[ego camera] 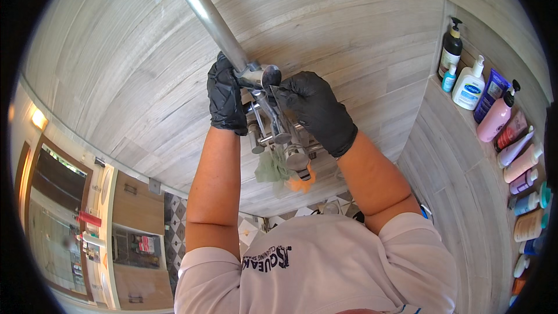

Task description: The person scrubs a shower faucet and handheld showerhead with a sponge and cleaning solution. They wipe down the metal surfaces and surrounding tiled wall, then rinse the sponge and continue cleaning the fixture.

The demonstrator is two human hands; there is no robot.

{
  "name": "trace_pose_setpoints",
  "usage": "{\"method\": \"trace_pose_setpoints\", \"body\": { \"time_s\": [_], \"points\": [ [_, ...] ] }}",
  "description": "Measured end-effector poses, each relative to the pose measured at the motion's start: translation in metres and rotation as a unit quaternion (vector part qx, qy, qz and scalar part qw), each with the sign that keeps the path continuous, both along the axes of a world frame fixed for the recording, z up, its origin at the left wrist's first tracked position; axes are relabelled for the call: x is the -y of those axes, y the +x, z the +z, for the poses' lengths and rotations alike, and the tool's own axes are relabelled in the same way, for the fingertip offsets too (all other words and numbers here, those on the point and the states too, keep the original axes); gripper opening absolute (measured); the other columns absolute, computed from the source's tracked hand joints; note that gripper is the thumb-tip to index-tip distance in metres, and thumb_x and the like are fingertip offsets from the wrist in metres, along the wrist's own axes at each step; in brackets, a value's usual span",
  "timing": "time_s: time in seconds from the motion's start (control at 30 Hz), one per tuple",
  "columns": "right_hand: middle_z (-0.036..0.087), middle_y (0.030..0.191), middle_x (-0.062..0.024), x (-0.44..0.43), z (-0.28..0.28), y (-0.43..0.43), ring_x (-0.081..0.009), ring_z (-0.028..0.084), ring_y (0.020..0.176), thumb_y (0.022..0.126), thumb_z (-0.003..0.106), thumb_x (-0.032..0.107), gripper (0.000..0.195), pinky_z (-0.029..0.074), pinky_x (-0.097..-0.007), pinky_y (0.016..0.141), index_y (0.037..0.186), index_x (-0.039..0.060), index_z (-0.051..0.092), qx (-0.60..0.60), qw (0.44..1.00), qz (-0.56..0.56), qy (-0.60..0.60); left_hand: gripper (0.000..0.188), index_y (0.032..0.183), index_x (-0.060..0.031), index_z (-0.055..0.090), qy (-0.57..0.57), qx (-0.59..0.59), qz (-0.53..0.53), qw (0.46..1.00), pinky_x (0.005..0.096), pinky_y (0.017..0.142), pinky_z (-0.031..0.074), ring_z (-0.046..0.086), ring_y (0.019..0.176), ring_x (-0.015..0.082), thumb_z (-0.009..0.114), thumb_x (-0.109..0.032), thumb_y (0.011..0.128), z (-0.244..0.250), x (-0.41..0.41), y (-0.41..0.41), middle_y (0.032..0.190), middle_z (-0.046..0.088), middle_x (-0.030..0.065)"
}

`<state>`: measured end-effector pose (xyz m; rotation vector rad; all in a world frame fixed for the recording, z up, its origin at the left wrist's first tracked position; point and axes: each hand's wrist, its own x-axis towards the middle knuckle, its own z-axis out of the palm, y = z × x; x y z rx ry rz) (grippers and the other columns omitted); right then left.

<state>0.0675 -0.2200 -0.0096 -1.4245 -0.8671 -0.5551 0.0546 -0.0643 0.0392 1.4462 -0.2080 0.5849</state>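
Observation:
My left hand [226, 96], in a black disposable glove, is closed around the chrome bracket at the lower end of a shower riser pipe [209, 13]. Gloved in black too, my right hand [316, 104] is beside the round chrome knob [271, 77], fingertips pinching a thin, partly hidden item whose kind I cannot tell. Below the hands are chrome shower fittings [279, 133] and a capped chrome piece [298, 159]. A green mesh pouf [270, 168] and an orange one [301, 181] hang under them.
Wood-look tiles cover the wall [348, 17]. On the right, a recessed shelf holds several bottles, among them a white Cetaphil pump bottle [469, 87] and a pink pump bottle [495, 120]. At the left are a glass panel edge, a vanity cabinet [138, 200] and a framed mirror [56, 218].

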Motion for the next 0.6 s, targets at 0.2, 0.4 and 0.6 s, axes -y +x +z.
{"method": "trace_pose_setpoints", "body": {
  "time_s": [0.2,0.4,0.6],
  "points": [
    [0.059,0.072,-0.0149,0.000,-0.005,0.005,-0.0316,0.057,0.069,0.073,0.062,0.020,0.017,0.044,-0.0390,0.061,0.074,0.0031,0.062,0.000,1.000,-0.005,-0.007,0.014,0.088,-0.0081,0.051,-0.011,-0.010,0.007,1.000,0.0251,0.058,0.046,0.054,0.065,0.0122,0.055,-0.020,0.083,0.004,0.005,-0.004,0.075,0.055,0.0019],
    [0.058,0.072,-0.0127,0.002,-0.002,0.002,-0.0285,0.055,0.070,0.073,0.063,0.017,0.014,0.043,-0.0371,0.064,0.076,0.0032,0.062,0.008,0.999,-0.010,-0.040,0.017,0.093,-0.0078,0.051,-0.008,-0.010,0.003,1.000,0.0259,0.058,0.047,0.056,0.067,0.0130,0.052,-0.023,0.084,-0.004,-0.008,0.006,0.077,0.056,0.0027],
    [0.056,0.073,-0.0092,0.004,-0.005,0.003,-0.0237,0.052,0.071,0.072,0.062,0.010,0.009,0.041,-0.0338,0.067,0.079,0.0030,0.061,0.016,0.998,-0.016,-0.055,0.019,0.096,-0.0076,0.051,0.033,0.014,0.027,0.999,0.0257,0.059,0.047,0.056,0.068,0.0130,0.050,-0.023,0.085,-0.005,-0.009,0.006,0.078,0.057,0.0029]
  ]
}}
